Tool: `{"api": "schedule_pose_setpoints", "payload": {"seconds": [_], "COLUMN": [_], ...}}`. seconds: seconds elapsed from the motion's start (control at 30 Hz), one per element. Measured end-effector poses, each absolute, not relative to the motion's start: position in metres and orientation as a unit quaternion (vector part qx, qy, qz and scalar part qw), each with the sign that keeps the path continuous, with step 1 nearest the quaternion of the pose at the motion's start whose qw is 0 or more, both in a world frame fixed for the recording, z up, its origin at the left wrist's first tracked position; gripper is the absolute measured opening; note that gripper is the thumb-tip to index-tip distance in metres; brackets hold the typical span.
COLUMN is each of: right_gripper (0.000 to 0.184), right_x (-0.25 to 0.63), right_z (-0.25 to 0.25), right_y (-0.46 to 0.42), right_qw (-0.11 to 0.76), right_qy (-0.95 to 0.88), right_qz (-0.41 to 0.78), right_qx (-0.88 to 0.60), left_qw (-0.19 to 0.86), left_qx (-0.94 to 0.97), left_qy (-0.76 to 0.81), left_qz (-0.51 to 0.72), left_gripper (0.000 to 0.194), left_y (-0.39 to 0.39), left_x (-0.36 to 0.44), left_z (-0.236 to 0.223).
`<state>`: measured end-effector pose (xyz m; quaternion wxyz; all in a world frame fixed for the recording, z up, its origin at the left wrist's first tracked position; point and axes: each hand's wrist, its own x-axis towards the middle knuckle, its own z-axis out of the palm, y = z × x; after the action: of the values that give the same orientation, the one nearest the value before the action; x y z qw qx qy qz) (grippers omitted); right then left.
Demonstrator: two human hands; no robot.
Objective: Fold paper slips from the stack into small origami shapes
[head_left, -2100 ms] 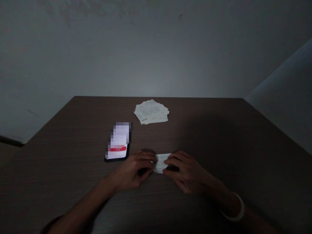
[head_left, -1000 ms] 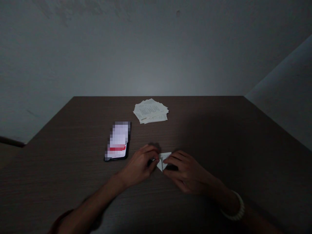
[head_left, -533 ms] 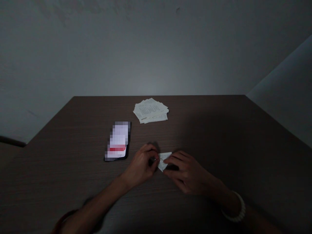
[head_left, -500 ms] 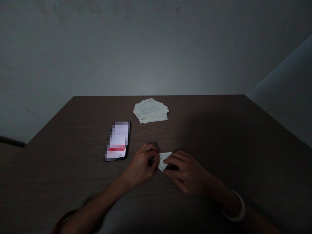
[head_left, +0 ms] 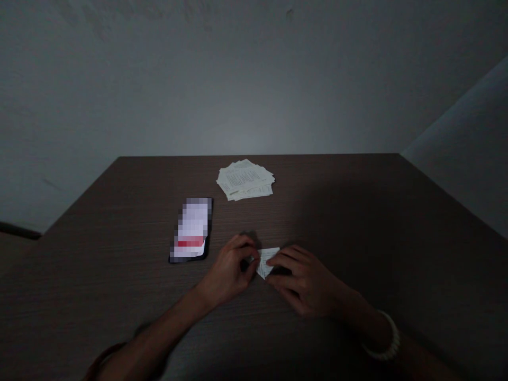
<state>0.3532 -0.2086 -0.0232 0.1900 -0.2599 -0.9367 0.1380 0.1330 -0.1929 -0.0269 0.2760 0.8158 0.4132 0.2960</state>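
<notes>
Between my two hands lies a small folded piece of white paper [head_left: 266,256] with printed lines, low over the dark table. My left hand [head_left: 232,267] pinches its left edge between thumb and index finger. On the other side, my right hand [head_left: 304,280] has its fingertips on the right part of the paper, thumb and fingers bent around that edge. Both hands partly cover the paper, so its full shape is hidden.
A phone [head_left: 191,227] with a lit, blurred screen lies left of my hands. Farther back is a loose pile of printed paper sheets [head_left: 246,179]. The brown wooden table [head_left: 357,211] reaches a grey wall [head_left: 254,79] behind.
</notes>
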Motion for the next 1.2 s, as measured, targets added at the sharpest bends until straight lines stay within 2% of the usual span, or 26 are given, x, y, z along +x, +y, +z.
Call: {"api": "schedule_pose_setpoints", "payload": {"seconds": [0.13,0.33,0.77,1.0,1.2], "right_gripper": [0.019,0.037,0.029,0.022,0.012], "right_x": [0.353,0.353,0.35,0.353,0.353], "right_z": [-0.02,-0.013,-0.015,-0.018,-0.02], "right_y": [-0.209,-0.208,-0.211,-0.21,-0.208], "right_qw": [0.184,0.143,0.153,0.182,0.222], "right_qy": [-0.937,-0.953,-0.941,-0.942,-0.924], "right_qz": [0.137,0.105,0.118,0.111,0.152], "right_qx": [-0.263,-0.247,-0.278,-0.258,-0.272], "left_qw": [0.273,0.277,0.274,0.273,0.257], "left_qx": [0.815,0.814,0.811,0.816,0.824], "left_qy": [0.416,0.423,0.422,0.421,0.411], "left_qz": [0.297,0.287,0.298,0.286,0.294], "left_gripper": [0.012,0.011,0.01,0.011,0.012], "left_y": [-0.193,-0.193,-0.193,-0.193,-0.194], "left_x": [0.133,0.133,0.134,0.134,0.134], "left_z": [-0.027,-0.028,-0.026,-0.025,-0.024]}}
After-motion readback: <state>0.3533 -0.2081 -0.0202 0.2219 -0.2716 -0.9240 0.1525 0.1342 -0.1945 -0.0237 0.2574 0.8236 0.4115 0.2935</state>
